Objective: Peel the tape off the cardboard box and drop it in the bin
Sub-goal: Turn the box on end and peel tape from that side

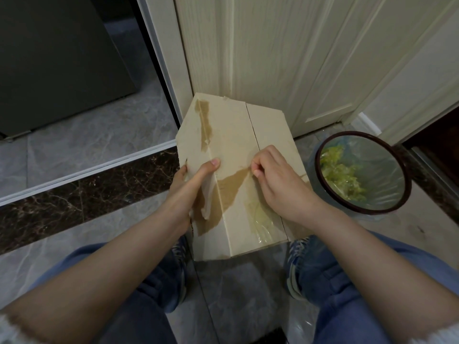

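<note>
Clear glossy tape (260, 220) is seen stuck along the near part of the pale beige cardboard box (233, 135), beside the centre seam; darker brown patches are seen where the surface layer is torn. The box is stood tilted on the grey marbled floor tile (82, 145), between the knees, against the white wood-grain door (273, 58).

Tape edge is pinched by the right hand (278, 180), fingertips curled tight at the box top near the seam; exact contact is probably on a lifted tape end, hard to confirm. Box's left edge is gripped by the left hand (196, 180), thumb laid on top, fingers wrapped round the side.

Round dark-rimmed bin (323, 155) with a clear liner is placed just right of the box, green scraps inside. Blue jeans (347, 281) and blue sneakers (295, 266) are seen below.
</note>
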{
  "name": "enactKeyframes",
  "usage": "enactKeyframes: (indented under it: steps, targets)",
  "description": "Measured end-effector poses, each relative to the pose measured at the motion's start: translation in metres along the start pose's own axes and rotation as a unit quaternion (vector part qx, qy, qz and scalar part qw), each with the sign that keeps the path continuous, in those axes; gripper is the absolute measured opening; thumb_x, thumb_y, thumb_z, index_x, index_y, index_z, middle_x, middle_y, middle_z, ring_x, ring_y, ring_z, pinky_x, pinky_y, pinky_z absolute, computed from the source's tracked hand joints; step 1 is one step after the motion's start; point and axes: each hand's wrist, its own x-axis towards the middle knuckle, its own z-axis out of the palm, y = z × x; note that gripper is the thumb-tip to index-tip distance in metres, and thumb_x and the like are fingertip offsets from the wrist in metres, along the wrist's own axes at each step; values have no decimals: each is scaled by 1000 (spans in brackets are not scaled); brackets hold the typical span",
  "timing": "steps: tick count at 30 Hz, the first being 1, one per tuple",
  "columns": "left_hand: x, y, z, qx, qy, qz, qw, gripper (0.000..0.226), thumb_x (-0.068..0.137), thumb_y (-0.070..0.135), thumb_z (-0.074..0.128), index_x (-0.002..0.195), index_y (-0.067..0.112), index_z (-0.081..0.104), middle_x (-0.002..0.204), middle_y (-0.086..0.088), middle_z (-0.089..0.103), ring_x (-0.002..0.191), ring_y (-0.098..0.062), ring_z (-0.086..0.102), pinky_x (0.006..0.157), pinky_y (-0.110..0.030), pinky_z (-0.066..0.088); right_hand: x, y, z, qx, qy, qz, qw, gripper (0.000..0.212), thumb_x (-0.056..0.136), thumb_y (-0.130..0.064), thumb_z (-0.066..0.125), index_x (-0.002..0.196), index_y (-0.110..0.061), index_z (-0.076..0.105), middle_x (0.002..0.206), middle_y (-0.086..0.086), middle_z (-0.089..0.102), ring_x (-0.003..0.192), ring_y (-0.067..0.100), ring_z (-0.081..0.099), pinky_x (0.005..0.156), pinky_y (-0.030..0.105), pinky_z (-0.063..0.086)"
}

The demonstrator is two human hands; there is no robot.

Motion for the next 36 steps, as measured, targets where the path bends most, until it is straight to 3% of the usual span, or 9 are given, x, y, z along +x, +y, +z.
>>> enactKeyframes:
  steps: [6,10,15,19,27,30,36]
  targets:
    - [0,2,-1,3,4,-9,1000,111,52,63,79,152,35,39,113,13,55,99,-13,53,100,-50,43,0,-2,-3,11,-17,20,1000,15,100,0,41,94,-13,46,100,-1,44,87,9,42,80,12,36]
    - [-1,2,-1,5,-1,-24,1000,128,41,69,86,153,36,36,128,6,56,116,-25,54,108,-59,40,-1,-3,-6,23,-5,29,999,13,101,-2,42,96,-14,47,98,-4,46,89,1,45,79,9,35]
    - [-3,4,-1,4,-1,-16,1000,121,42,71,83,150,36,41,129,5,59,118,-25,56,109,-58,41,2,-6,-12,64,18,30,997,8,100,-7,48,103,-13,52,98,-6,54,90,3,51,78,12,38]
    - [-3,5,1,-4,5,-15,1000,115,46,69,77,151,37,41,113,12,57,105,-17,55,108,-55,42,2,-9,-15,118,26,38,992,23,97,-6,55,117,-17,54,101,-5,60,96,6,57,83,16,45]
    - [-4,4,0,10,1,-5,1000,118,42,72,84,147,36,46,129,6,63,113,-20,60,106,-53,46,2,-6,-10,93,46,6,995,10,91,-19,71,89,-14,63,93,-6,55,83,9,55,75,16,44]
    - [-4,6,1,10,5,-6,1000,107,49,67,77,147,36,47,118,11,62,106,-16,59,102,-49,47,3,-7,-11,98,40,22,994,10,91,-18,70,88,-13,63,94,-5,55,84,7,55,76,13,43]
    - [-4,6,1,9,18,-15,1000,88,68,63,76,146,36,47,116,10,62,101,-15,59,87,-41,49,1,-7,-8,63,44,41,996,7,94,-13,66,91,-13,59,101,-5,50,88,5,52,81,13,42]
